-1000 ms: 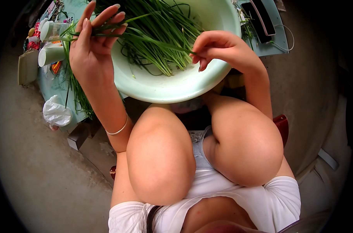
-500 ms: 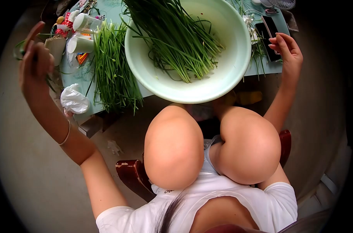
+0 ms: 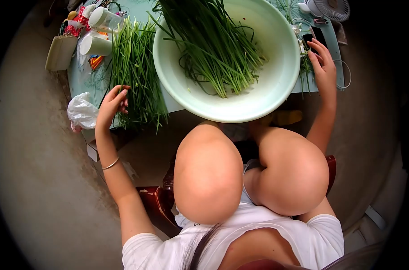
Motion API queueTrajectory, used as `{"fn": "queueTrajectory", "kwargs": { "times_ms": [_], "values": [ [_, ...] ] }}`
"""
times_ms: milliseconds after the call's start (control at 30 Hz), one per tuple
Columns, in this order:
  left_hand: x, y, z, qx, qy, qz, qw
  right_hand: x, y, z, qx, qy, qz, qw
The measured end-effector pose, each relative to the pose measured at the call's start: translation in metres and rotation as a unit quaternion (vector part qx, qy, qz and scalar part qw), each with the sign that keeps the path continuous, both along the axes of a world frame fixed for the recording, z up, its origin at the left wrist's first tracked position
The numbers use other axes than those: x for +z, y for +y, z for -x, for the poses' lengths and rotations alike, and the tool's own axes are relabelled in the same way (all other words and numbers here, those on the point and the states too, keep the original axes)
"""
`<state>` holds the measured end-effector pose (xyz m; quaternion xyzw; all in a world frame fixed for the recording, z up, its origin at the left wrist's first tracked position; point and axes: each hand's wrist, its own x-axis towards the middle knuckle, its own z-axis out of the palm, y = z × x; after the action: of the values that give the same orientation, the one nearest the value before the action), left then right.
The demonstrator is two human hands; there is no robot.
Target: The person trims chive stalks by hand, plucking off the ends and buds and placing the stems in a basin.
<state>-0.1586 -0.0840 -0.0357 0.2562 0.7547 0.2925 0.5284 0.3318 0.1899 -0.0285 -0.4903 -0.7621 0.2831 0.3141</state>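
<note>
A large pale green basin [image 3: 227, 112] holds a thick bundle of long green stalks [image 3: 213, 49], their cut ends toward me. Left of the basin, more green stalks [image 3: 139, 76] lie in a pile that hangs over the table's near edge. At the left side of this pile is my left hand [image 3: 113, 107], its fingers curled and thumb and index close together on stalks. My right hand [image 3: 322, 65] is raised just right of the basin's rim, fingers bent, with a gap between thumb and index and nothing visible between them.
On the table [image 3: 89, 81] at the left are a white plastic bag [image 3: 83, 111], two white cups [image 3: 95, 45] and a beige container [image 3: 61, 53]. A dark phone [image 3: 317, 33], loose green bits and a small fan [image 3: 331, 8] are at the right. My knees [image 3: 209, 175] are below the basin.
My left hand has come from the far left down and right to the stalk pile. My right hand has shifted slightly left and its fingers have parted. The view has shifted a little.
</note>
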Motion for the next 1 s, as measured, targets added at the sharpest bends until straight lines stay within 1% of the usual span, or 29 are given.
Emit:
{"fn": "queueTrajectory", "kwargs": {
  "times_ms": [33, 67, 133, 167, 233, 267, 300, 333, 367, 400, 433, 467, 500, 533, 600, 633, 667, 700, 733, 800, 833, 867, 933, 967, 1000],
  "values": [
    [-0.002, 0.001, -0.003, 0.008, 0.006, -0.005, 1.0, 0.0, -0.001, 0.003, -0.004, 0.028, 0.002, 1.0],
    [-0.005, 0.001, -0.004, 0.008, 0.005, -0.006, 1.0, -0.001, -0.002, 0.005, -0.004, 0.027, 0.001, 1.0],
    [-0.015, 0.004, -0.006, -0.007, 0.037, -0.034, 0.999, -0.002, -0.005, 0.007, -0.046, 0.145, 0.079, 0.985],
    [-0.016, 0.005, -0.008, -0.009, 0.034, -0.035, 0.999, 0.003, -0.008, 0.009, -0.048, 0.143, 0.077, 0.986],
    [-0.017, 0.005, -0.014, -0.003, 0.131, -0.029, 0.991, 0.014, -0.013, 0.011, -0.11, 0.076, 0.128, 0.983],
    [-0.013, 0.007, -0.019, -0.007, 0.127, -0.032, 0.991, 0.013, -0.012, 0.007, -0.114, 0.074, 0.126, 0.983],
    [-0.004, 0.01, -0.025, -0.064, 0.273, -0.027, 0.96, 0.01, -0.01, 0.002, -0.096, 0.062, 0.135, 0.984],
    [0.003, 0.012, -0.032, -0.117, 0.412, -0.024, 0.903, 0.006, -0.009, -0.003, -0.078, 0.051, 0.144, 0.985],
    [0.006, 0.013, -0.037, -0.1, 0.424, -0.019, 0.9, 0.001, -0.014, 0.005, -0.063, 0.146, 0.108, 0.981],
    [0.012, 0.015, -0.046, -0.102, 0.422, -0.024, 0.901, -0.006, -0.011, 0.009, -0.02, 0.148, 0.038, 0.988],
    [0.02, 0.018, -0.058, -0.125, 0.53, -0.066, 0.836, -0.007, -0.01, 0.008, -0.012, 0.105, 0.023, 0.994],
    [0.028, 0.022, -0.071, -0.146, 0.63, -0.107, 0.756, -0.004, -0.011, 0.012, -0.005, 0.062, 0.009, 0.998],
    [0.037, 0.029, -0.087, -0.109, 0.589, -0.108, 0.793, -0.006, -0.015, 0.016, -0.021, 0.032, 0.013, 0.999],
    [0.035, 0.033, -0.1, -0.076, 0.542, -0.121, 0.828, -0.006, -0.019, 0.02, -0.022, 0.032, 0.012, 0.999],
    [0.027, 0.042, -0.131, -0.027, 0.405, -0.123, 0.906, -0.005, -0.026, 0.025, -0.011, 0.009, 0.07, 0.997],
    [0.027, 0.048, -0.144, -0.02, 0.343, -0.1, 0.934, -0.005, -0.026, 0.024, 0.006, -0.024, 0.067, 0.997],
    [0.025, 0.055, -0.155, -0.014, 0.276, -0.076, 0.958, -0.003, -0.027, 0.023, 0.005, -0.026, 0.066, 0.997],
    [0.017, 0.06, -0.166, -0.004, 0.327, -0.114, 0.938, 0.004, -0.028, 0.024, 0.008, -0.035, 0.096, 0.995],
    [0.013, 0.064, -0.167, -0.004, 0.323, -0.115, 0.939, 0.007, -0.029, 0.023, 0.013, -0.039, 0.112, 0.993],
    [0.01, 0.072, -0.17, -0.015, 0.456, -0.094, 0.885, 0.014, -0.031, 0.021, 0.022, -0.046, 0.144, 0.988],
    [0.008, 0.074, -0.168, -0.025, 0.473, -0.112, 0.874, 0.01, -0.032, 0.018, 0.03, -0.062, 0.112, 0.991],
    [0.009, 0.079, -0.166, -0.029, 0.483, -0.117, 0.867, 0.012, -0.033, 0.02, 0.037, -0.064, 0.108, 0.991],
    [0.016, 0.089, -0.16, -0.029, 0.478, -0.062, 0.876, 0.017, -0.034, 0.02, 0.042, -0.066, 0.107, 0.991],
    [0.015, 0.094, -0.156, -0.032, 0.479, -0.058, 0.875, 0.017, -0.032, 0.018, 0.066, -0.099, 0.109, 0.987],
    [0.014, 0.103, -0.154, -0.07, 0.612, -0.147, 0.774, 0.017, -0.026, 0.016, 0.093, -0.128, 0.115, 0.981]
  ]
}}
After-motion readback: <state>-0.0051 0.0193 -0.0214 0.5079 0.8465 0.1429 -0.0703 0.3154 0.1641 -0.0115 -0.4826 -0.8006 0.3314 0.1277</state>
